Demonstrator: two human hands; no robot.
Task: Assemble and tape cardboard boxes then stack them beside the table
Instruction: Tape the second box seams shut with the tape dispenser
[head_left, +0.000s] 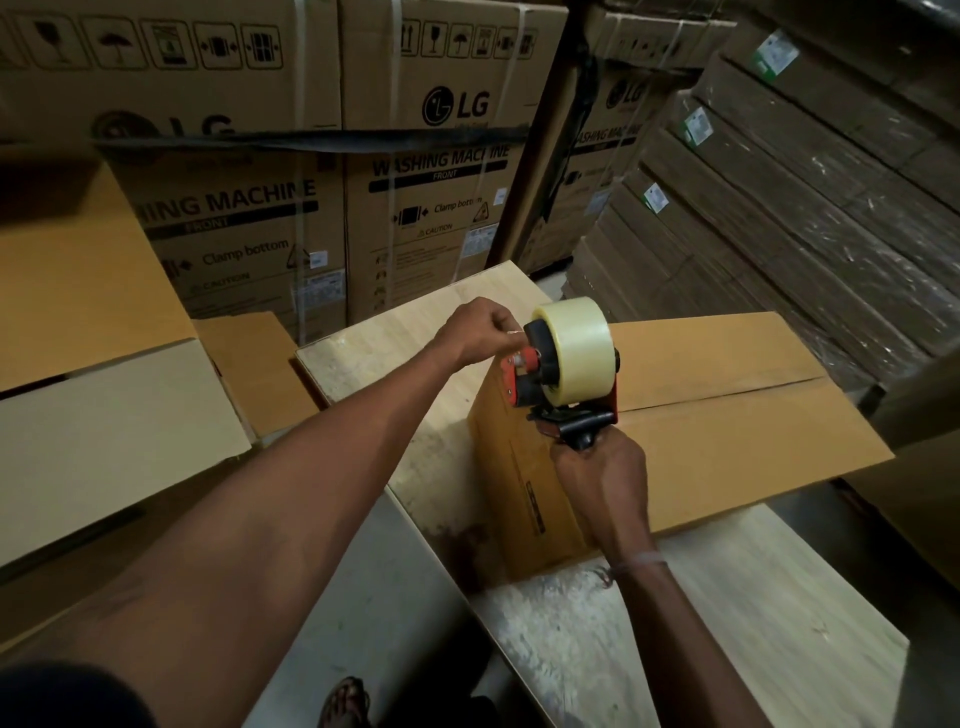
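Observation:
A brown cardboard box (727, 426) lies on the pale wooden table (727, 613), its top flaps closed with the seam running left to right. A red and black tape dispenser (566, 374) with a clear tape roll stands at the box's left end, over the seam. My right hand (602, 478) is shut on its handle from below. My left hand (480, 332) pinches at the dispenser's front, beside the red roller, fingers closed; the tape end itself is too thin to make out.
Assembled brown boxes (88, 322) stand stacked at the left beside the table. Large washing machine cartons (426, 171) form a wall behind. Bundles of flat cardboard (779, 218) are piled at the right. A sandalled foot (345, 701) shows below on the floor.

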